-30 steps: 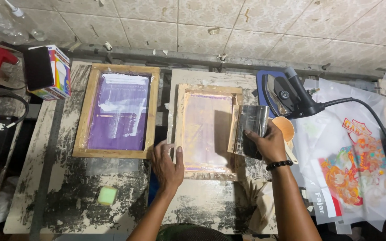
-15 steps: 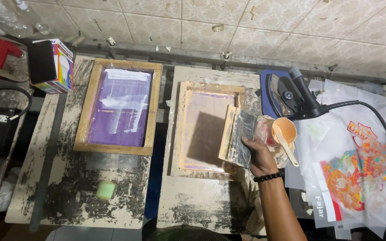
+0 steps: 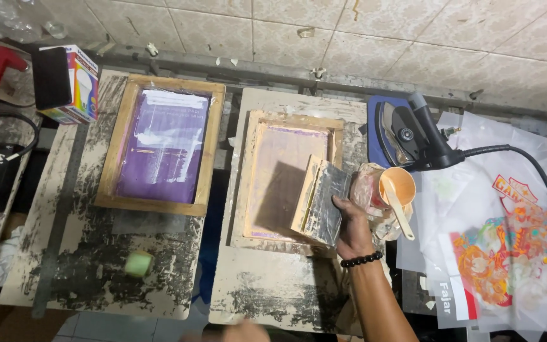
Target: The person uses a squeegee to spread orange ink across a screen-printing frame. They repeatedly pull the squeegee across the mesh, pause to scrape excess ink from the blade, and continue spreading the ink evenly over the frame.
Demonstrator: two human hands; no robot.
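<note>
1. Right now the right hand (image 3: 351, 223) is closed around a squeegee (image 3: 321, 200), a flat wood block with a grey blade. The thumb and fingers wrap its right edge, most likely so it will not slip.

2. The squeegee is tipped up on its side. It sits over the right part of a wooden screen frame (image 3: 289, 174), touching it or just above it; I cannot tell which. Tipped like that, only one edge would meet the mesh.

3. That frame lies flat on a paint-stained board (image 3: 273, 291). A flat frame stays put when someone pushes on it.

4. The left hand (image 3: 248, 330) shows only as a blur at the bottom edge. I cannot tell if it is open or closed, and it seems to hold nothing.

5. Just beside the right hand stands a cup of orange ink (image 3: 395, 187) with a spoon in it. It is probably kept close so it is easy to reach.

6. A second frame with a purple screen (image 3: 161, 149) lies on the next board to the left, well apart from the hand.

7. A small green sponge (image 3: 138, 263) rests below that purple frame.

8. A dark iron (image 3: 406, 134) lies to the right, next to clear sheets with a colourful print (image 3: 501, 253).
</note>
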